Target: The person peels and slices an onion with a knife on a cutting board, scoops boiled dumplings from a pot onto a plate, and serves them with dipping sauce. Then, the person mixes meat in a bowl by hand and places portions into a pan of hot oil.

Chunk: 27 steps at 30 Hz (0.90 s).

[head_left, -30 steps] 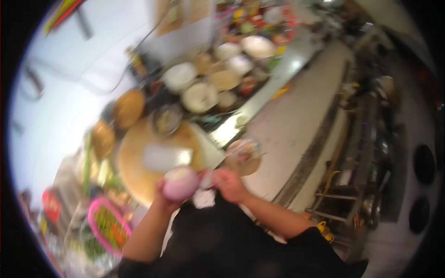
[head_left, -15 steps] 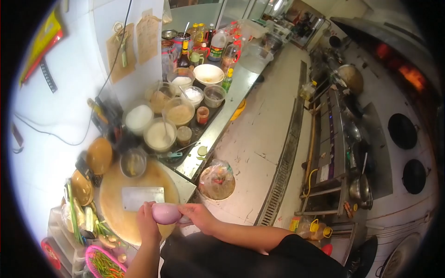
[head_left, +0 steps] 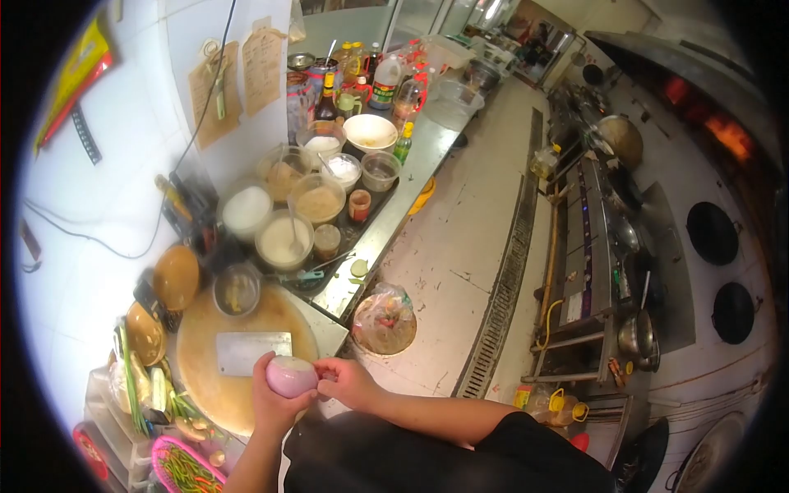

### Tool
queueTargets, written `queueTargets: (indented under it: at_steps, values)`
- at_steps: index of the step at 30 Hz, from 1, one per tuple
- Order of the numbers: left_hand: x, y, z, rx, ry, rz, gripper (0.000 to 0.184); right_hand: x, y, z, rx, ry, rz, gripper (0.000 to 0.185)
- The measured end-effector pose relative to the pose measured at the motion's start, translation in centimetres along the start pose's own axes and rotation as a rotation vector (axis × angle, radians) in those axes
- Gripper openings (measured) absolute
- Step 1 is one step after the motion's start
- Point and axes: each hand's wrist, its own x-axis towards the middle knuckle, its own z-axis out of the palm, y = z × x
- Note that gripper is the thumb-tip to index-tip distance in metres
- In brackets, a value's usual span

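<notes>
Round board [head_left: 226,398]: one cleaver [head_left: 249,353]; one onion [head_left: 289,378] in left hand [head_left: 277,406].

Round, smooth, purple-pink onion [head_left: 289,381] with a pale patch on top. Rests cupped in the left grip [head_left: 276,404], pale end turned upward, close against the fingertips of the right grip [head_left: 353,386]. Looks whole and faintly glossy. Shows beside the near right edge of the round chopping board [head_left: 205,396].
</notes>
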Motion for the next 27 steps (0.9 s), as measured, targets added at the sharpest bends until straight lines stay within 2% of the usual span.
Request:
queueTargets:
  at_steps: [4,6,11,13,15,17,20,23,27]
  values:
    - [-0.2,0.0,-0.2,0.017,0.011,0.025,0.091,-0.3,-0.7,0.4,-0.044,0.015,0.031,0.037]
    - [-0.2,0.6,-0.2,0.018,0.018,0.039,0.090,0.0,-0.2,0.1,0.189,-0.009,0.100,0.038]
    - [-0.3,1.6,-0.3,0.252,-0.028,0.174,0.084,-0.1,0.6,-0.1,0.179,-0.007,0.099,0.038]
    - [-0.2,1.2,-0.4,0.248,-0.039,0.185,0.084,-0.1,1.2,-0.2,0.193,0.007,0.107,0.037]
    - [-0.3,0.8,-0.4,0.260,-0.033,0.160,0.084,-0.1,1.9,-0.2,0.051,0.056,-0.009,0.035]
    - [-0.2,0.5,-0.4,0.214,-0.027,0.163,0.084,-0.1,1.5,-0.4,-0.060,0.034,0.067,0.036]
    - [-0.1,1.4,-0.4,0.268,-0.033,0.177,0.084,-0.3,1.2,0.0,-0.099,0.092,0.047,0.034]
    - [-0.5,1.0,-0.2,0.273,-0.015,0.167,0.082,-0.7,-0.3,0.8,0.145,0.106,0.116,0.033]
    - [-0.7,1.1,-0.2,0.269,-0.024,0.224,0.081,-0.9,0.0,1.0,0.167,0.120,0.165,0.032]
